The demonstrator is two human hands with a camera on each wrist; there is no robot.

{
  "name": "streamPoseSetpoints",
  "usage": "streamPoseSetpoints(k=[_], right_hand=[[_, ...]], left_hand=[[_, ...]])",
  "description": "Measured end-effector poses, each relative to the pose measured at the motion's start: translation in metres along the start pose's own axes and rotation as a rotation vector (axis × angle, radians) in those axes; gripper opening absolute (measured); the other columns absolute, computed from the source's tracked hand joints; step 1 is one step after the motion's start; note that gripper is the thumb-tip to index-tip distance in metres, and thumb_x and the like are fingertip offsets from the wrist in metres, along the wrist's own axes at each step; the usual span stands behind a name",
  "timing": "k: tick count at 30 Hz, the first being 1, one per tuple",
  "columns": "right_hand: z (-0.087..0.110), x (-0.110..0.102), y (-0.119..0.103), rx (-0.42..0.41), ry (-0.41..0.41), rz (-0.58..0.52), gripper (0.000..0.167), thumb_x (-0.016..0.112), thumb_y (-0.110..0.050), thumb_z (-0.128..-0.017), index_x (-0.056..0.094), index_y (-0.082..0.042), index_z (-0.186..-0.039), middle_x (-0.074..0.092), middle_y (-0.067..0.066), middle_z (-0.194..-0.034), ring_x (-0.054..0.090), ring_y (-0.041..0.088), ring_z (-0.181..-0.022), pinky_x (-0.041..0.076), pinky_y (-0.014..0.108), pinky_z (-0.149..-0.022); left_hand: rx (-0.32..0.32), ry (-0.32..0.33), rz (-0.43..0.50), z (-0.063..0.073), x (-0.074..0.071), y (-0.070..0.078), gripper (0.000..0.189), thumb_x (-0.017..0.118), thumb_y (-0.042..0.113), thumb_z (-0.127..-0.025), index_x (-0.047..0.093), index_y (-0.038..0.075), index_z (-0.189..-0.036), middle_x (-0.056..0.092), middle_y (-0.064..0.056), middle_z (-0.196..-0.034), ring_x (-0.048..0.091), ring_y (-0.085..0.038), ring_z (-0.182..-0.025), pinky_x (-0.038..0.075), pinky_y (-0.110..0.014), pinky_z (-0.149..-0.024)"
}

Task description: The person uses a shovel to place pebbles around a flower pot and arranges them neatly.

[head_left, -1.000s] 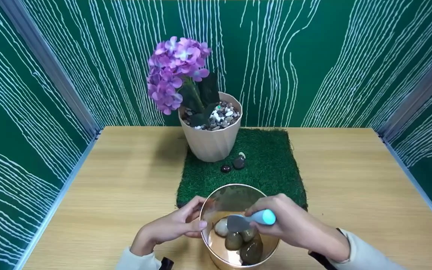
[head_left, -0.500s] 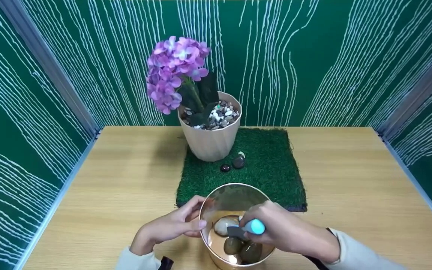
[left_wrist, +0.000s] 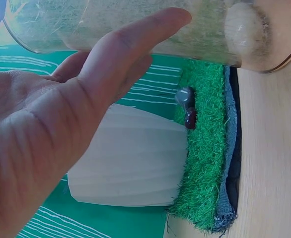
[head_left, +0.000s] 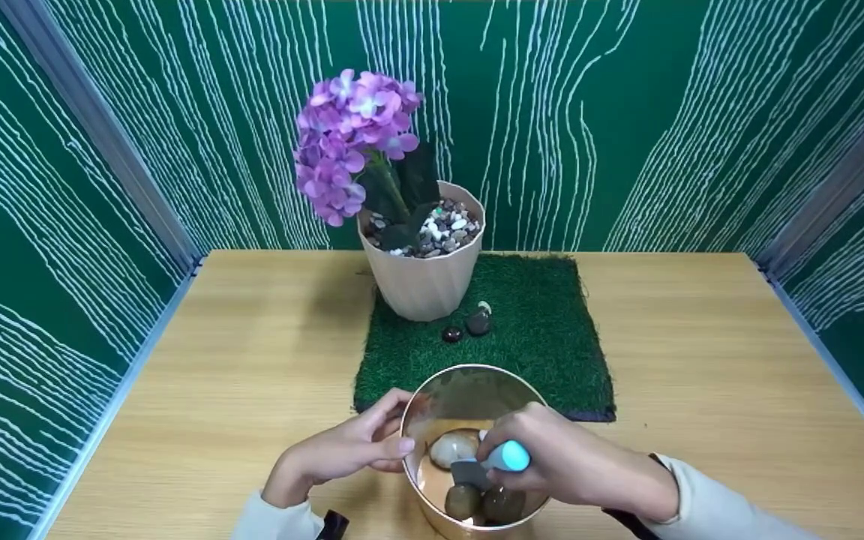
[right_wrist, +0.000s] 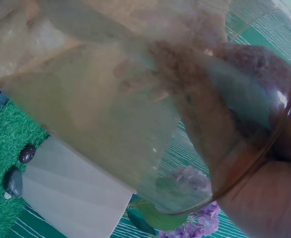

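My left hand [head_left: 342, 454] holds the side of a clear, amber-tinted glass container [head_left: 462, 397], thumb just outside the rim. In the left wrist view the thumb of that hand lies along the glass wall. My right hand [head_left: 559, 457] reaches inside the container, gripping a small spatula [head_left: 511, 456] by its light blue handle. The grey blade points down among the stones at the bottom. A pale stone [head_left: 451, 450] lies left of the blade; two brown stones [head_left: 463, 501] sit below it. Through the glass, the right wrist view shows my right hand [right_wrist: 200, 109] blurred.
Behind the container lies a green artificial-grass mat [head_left: 544, 337] with dark pebbles [head_left: 478, 322] on it. A ribbed pale pot [head_left: 424, 289] of gravel and purple flowers [head_left: 357, 142] stands at its back left. Green patterned walls [head_left: 672, 112] border the wooden table [head_left: 252, 337].
My right hand has moved left and deeper into the container with the spatula. The blade shifted from over the pale stone to beside the brown ones. My left hand stays put.
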State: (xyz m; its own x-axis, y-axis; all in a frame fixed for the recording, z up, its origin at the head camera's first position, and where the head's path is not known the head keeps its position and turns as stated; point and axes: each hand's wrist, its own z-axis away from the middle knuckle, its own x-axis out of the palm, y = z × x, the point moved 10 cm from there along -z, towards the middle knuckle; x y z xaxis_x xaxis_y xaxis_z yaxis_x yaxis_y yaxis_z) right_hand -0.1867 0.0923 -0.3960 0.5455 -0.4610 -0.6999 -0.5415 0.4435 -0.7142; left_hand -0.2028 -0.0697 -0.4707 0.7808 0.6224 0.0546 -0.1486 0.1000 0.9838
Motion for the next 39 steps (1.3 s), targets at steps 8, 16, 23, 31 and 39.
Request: streamPoseSetpoints(k=[8,16,23,31,39], right_hand=[[-0.004,0.001,0.0,0.028,-0.019,-0.054,0.011,0.084,0.002,-0.092,0.087,-0.004,-0.101,0.086,-0.002,-0.096,0.068,-0.004,-0.087,0.063,0.019,-0.082],[-0.005,0.002,-0.002,0.012,-0.027,-0.061,0.008,0.083,0.002,-0.091,0.086,-0.004,-0.097,0.085,-0.004,-0.093,0.066,-0.006,-0.085,0.059,0.015,-0.078],[-0.007,0.005,0.0,0.028,-0.069,-0.09,0.013,0.083,0.003,-0.09,0.087,-0.002,-0.101,0.087,0.0,-0.097,0.066,-0.005,-0.086,0.059,0.015,-0.081],[-0.01,0.006,0.005,0.087,-0.123,-0.212,0.016,0.081,0.003,-0.093,0.087,0.0,-0.107,0.088,0.009,-0.104,0.07,0.002,-0.089,0.066,0.023,-0.087],[-0.012,0.008,0.004,0.083,-0.142,-0.184,0.013,0.08,0.003,-0.093,0.087,0.001,-0.104,0.087,0.006,-0.099,0.064,-0.004,-0.082,0.059,0.014,-0.078]], left_hand=[[-0.006,0.0,0.01,0.001,0.001,0.001,0.062,0.057,0.03,-0.121,0.026,-0.002,-0.165,0.032,-0.031,-0.18,0.041,-0.045,-0.163,0.06,-0.048,-0.118],[-0.008,0.009,0.001,0.0,0.0,0.002,0.065,0.059,0.033,-0.12,0.027,-0.002,-0.163,0.035,-0.032,-0.177,0.048,-0.046,-0.158,0.063,-0.045,-0.114],[-0.016,0.012,-0.001,0.0,0.0,0.002,0.067,0.062,0.036,-0.119,0.027,-0.002,-0.163,0.036,-0.032,-0.177,0.049,-0.047,-0.157,0.063,-0.046,-0.114],[-0.012,0.018,0.002,0.0,0.0,0.002,0.066,0.063,0.034,-0.119,0.028,-0.002,-0.162,0.04,-0.033,-0.174,0.052,-0.045,-0.155,0.062,-0.049,-0.115],[-0.009,0.014,-0.011,0.0,0.0,0.001,0.062,0.059,0.03,-0.12,0.027,-0.002,-0.163,0.037,-0.033,-0.176,0.048,-0.047,-0.158,0.062,-0.051,-0.115]])
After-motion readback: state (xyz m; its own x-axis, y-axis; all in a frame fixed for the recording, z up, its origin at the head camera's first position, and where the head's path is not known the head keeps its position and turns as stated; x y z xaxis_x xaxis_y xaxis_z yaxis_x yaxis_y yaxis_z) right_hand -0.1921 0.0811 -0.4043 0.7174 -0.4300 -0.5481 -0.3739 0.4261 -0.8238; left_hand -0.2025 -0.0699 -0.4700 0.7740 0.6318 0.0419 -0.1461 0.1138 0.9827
